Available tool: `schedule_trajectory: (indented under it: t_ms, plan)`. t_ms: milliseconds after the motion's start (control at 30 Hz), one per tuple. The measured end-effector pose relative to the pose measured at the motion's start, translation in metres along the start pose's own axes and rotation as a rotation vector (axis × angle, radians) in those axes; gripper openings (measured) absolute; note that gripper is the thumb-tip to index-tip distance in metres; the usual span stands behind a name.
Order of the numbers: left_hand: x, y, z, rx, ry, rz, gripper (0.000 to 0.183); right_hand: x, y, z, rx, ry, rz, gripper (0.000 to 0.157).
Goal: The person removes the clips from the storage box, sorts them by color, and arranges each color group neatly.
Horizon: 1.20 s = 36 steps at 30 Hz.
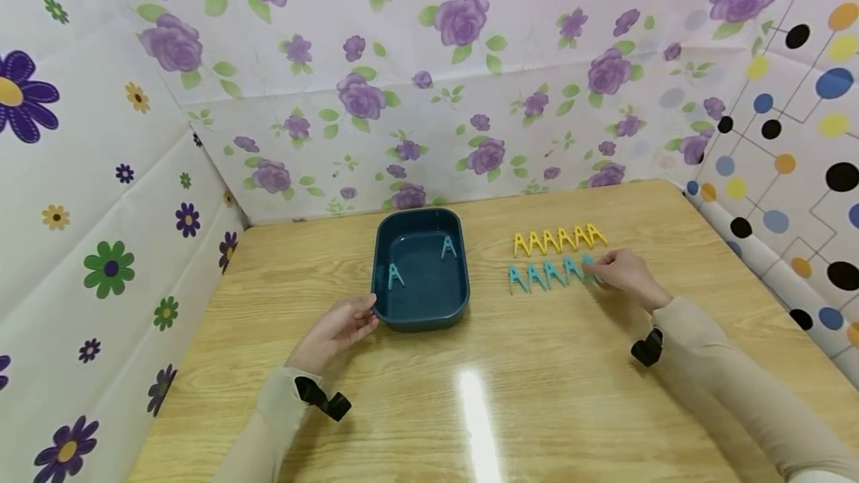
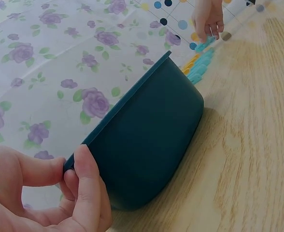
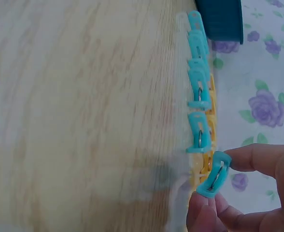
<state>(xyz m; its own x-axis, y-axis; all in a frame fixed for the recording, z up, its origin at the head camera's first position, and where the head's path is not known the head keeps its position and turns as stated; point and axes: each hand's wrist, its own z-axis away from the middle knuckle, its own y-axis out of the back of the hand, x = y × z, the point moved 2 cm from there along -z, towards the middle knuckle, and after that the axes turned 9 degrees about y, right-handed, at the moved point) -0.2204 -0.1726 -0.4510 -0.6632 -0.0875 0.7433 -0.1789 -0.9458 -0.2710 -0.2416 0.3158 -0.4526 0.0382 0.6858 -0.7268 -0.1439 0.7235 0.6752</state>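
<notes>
My left hand (image 1: pixel 341 325) pinches the near left corner of a dark teal plastic basin (image 1: pixel 423 323), thumb and fingers at its rim in the left wrist view. Inside the basin lie two blue clothespins, one (image 1: pixel 395 276) at the left and one (image 1: pixel 448 247) toward the back right. At the right end of a row of blue clothespins (image 1: pixel 534 276), my right hand (image 1: pixel 627 274) holds a blue clothespin (image 3: pixel 216 175) between thumb and fingers. Behind that row stands a row of yellow clothespins (image 1: pixel 558 239), partly hidden by the blue ones in the right wrist view.
A light wood table (image 1: pixel 510 393) carries everything. Purple-flowered cloth (image 1: pixel 416 95) hangs along its back edge, with daisy-patterned cloth (image 1: pixel 121 207) on the left and dotted cloth (image 1: pixel 798 140) on the right. The basin stands left of both clothespin rows.
</notes>
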Motion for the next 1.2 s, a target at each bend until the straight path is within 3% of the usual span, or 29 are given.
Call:
schedule_trajectory:
  t_ms: [633, 767, 1200]
  plan:
    - [-0.001, 0.001, -0.001, 0.008, -0.003, -0.005, 0.012, 0.010, 0.000, -0.018, 0.004, 0.011, 0.065, 0.034]
    - [-0.001, 0.001, -0.001, 0.012, -0.003, 0.001, 0.013, 0.010, 0.001, -0.019, 0.000, 0.013, 0.076, 0.028]
    - [-0.002, 0.001, -0.001, 0.007, -0.006, -0.006, 0.020, 0.007, 0.001, -0.017, -0.023, 0.007, 0.095, 0.031]
